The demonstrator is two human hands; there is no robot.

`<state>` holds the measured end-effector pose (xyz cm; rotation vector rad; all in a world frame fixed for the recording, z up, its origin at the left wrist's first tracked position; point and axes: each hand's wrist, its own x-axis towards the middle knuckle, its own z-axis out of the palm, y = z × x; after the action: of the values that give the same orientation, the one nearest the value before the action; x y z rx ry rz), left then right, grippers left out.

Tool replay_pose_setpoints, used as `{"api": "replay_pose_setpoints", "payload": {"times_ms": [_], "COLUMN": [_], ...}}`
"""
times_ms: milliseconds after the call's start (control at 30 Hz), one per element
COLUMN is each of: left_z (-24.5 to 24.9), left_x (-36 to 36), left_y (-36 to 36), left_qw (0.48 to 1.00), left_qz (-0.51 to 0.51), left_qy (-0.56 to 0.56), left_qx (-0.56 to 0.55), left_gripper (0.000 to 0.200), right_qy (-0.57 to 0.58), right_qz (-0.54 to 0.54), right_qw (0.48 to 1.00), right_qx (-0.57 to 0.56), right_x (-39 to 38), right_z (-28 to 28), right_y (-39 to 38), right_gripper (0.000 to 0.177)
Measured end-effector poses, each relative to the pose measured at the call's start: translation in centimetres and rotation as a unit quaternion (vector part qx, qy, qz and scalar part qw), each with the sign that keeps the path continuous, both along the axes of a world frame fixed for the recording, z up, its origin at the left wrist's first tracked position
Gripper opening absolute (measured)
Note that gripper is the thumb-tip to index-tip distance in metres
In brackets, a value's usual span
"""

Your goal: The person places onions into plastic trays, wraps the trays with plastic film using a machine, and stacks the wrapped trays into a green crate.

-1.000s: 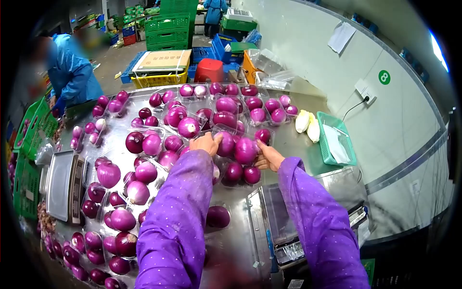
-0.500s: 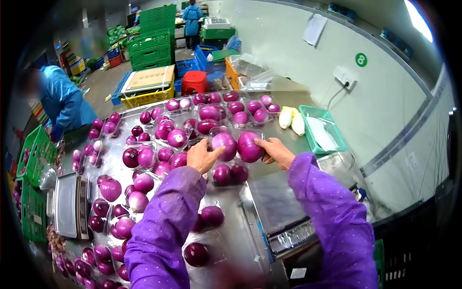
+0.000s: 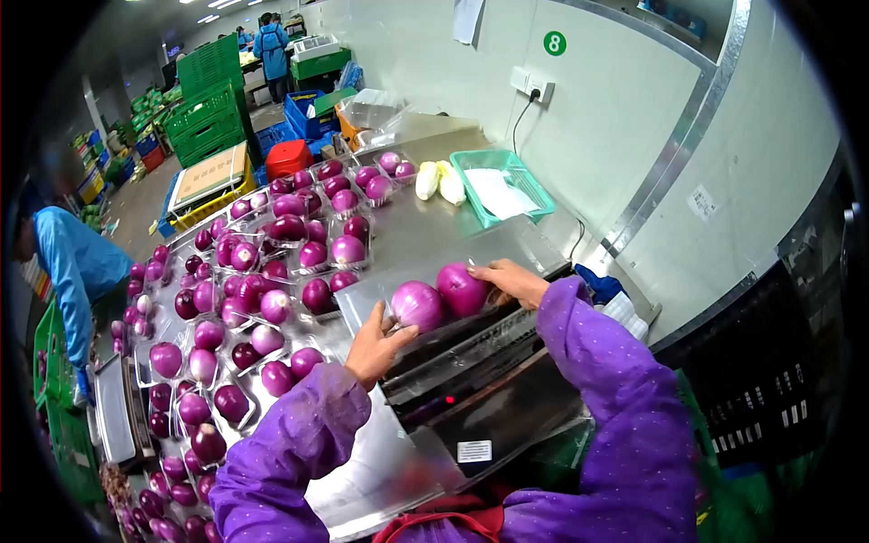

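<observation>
Two large red onions (image 3: 417, 306) sit side by side in a clear plastic tray, between my hands. My left hand (image 3: 376, 346) grips the near left end, its thumb against the left onion. At the far right end, my right hand (image 3: 514, 281) holds on with its fingertips against the right onion (image 3: 463, 289). Beneath them is the flat top of a film-wrapping machine (image 3: 362, 303), dark along its front, with a small red light. Much of the tray is hidden by the onions and fingers.
Many trays of red onions (image 3: 275, 306) cover the metal table to the left. Pale leafy heads (image 3: 440, 182) lie by a green basket (image 3: 501, 172) near the wall. A scale (image 3: 118, 412) and a person in blue (image 3: 72, 262) are at far left; green crates (image 3: 206, 122) stand behind.
Both hands have carried the onion tray from above the table to over the wrapping machine. My view has swung right, and the person at left has an arm lowered toward the crates.
</observation>
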<state>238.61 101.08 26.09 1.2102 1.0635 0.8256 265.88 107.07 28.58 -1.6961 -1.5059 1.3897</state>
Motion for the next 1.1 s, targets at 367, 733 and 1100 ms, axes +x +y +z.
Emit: {"api": "replay_pose_setpoints", "payload": {"times_ms": [367, 733, 1100], "left_z": [-1.4, 0.6, -3.4], "left_x": [0.1, -0.6, -0.9], "left_y": [-2.9, -2.4, -3.5], "left_qw": [0.999, 0.943, 0.79], "left_qz": [0.039, 0.046, -0.186], "left_qy": [0.024, 0.286, 0.404], "left_qx": [-0.001, 0.162, 0.421], "left_gripper": [0.069, 0.05, 0.016], "right_qy": [-0.165, -0.34, 0.225], "right_qz": [0.26, 0.471, 0.176], "right_qw": [0.895, 0.709, 0.955], "right_qx": [0.323, 0.401, 0.08], "right_x": [11.2, 15.9, 11.2], "right_z": [-1.0, -0.5, -6.7], "right_y": [0.6, 0.5, -0.5], "right_gripper": [0.037, 0.049, 0.01]}}
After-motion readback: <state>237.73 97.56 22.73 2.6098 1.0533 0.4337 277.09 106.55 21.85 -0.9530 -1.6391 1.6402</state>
